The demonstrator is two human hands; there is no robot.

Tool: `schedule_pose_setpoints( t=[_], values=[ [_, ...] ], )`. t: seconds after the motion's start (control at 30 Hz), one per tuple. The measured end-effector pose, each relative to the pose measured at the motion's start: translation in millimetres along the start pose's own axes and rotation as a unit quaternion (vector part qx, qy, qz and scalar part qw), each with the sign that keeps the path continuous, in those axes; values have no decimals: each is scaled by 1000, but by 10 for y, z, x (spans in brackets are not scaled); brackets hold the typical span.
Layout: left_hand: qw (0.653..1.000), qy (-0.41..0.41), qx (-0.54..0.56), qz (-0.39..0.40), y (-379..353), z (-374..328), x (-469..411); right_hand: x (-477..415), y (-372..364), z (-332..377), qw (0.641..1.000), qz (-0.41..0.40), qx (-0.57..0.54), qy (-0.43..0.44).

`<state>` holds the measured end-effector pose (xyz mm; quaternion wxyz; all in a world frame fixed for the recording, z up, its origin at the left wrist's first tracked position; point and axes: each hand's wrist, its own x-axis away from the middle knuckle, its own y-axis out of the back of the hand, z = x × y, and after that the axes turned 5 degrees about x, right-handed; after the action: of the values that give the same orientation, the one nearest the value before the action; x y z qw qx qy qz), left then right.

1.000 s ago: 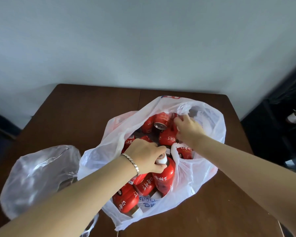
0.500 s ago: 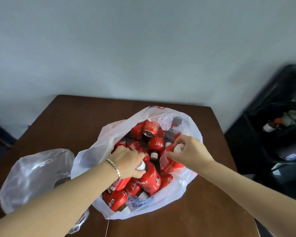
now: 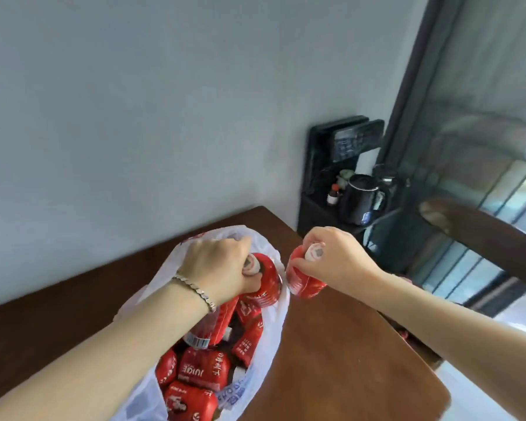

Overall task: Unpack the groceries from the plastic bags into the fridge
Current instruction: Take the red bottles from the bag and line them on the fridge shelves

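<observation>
Brown wooden desk (image 3: 340, 344), smooth, rounded corner, fills 6 o'clock. On it a thin crinkly white plastic bag (image 3: 274, 323) at 7 o'clock, mouth open, many red juice bottles (image 3: 204, 367) left inside, glossy shrink labels, white caps. Fridge not in view; dark stand with black kettle (image 3: 360, 197) at 2 o'clock. Task looks early: bag mostly full, two bottles just coming out. Left hand (image 3: 222, 268), bracelet on wrist, grip closed round cap end of left bottle (image 3: 264, 281), low over bag's mouth. Right hand (image 3: 334, 259) grip closed on neck of right bottle (image 3: 301, 281), clear of bag, above desk at centre.
</observation>
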<state>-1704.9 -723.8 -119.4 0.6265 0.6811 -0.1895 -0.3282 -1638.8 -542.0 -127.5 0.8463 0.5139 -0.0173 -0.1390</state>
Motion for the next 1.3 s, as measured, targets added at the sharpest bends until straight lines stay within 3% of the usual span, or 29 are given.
schedule_pose_setpoints(
  t=[0.2, 0.37, 0.6, 0.83, 1.0, 1.23, 1.3],
  values=[
    [985, -168, 34, 2, 127, -863, -154, 916, 585, -426, 985, -70, 24, -157],
    [946, -320, 46, -32, 270, -2066, -204, 1878, 1186, -892, 950, -119, 60, -283],
    [842, -527, 84, -73, 553, -4281, 278, 3767, 1969, -1583, 861, -229, 102, -443],
    [763, -631, 128, -52, 861, -6554, 1341, 5862, 2707, -2146, 790, -234, 188, -535],
    [693, -694, 188, -52, 1294, -8180, 2332, 7511, 3304, -2459, 693, -276, 208, -632],
    [588, -770, 246, -31, 1622, -9963, 3466, 9259, 3812, -2777, 557, -313, 212, -739],
    [567, -787, 243, -23, 1675, -10295, 3680, 9571, 3902, -2858, 533, -314, 211, -757]
  ],
)
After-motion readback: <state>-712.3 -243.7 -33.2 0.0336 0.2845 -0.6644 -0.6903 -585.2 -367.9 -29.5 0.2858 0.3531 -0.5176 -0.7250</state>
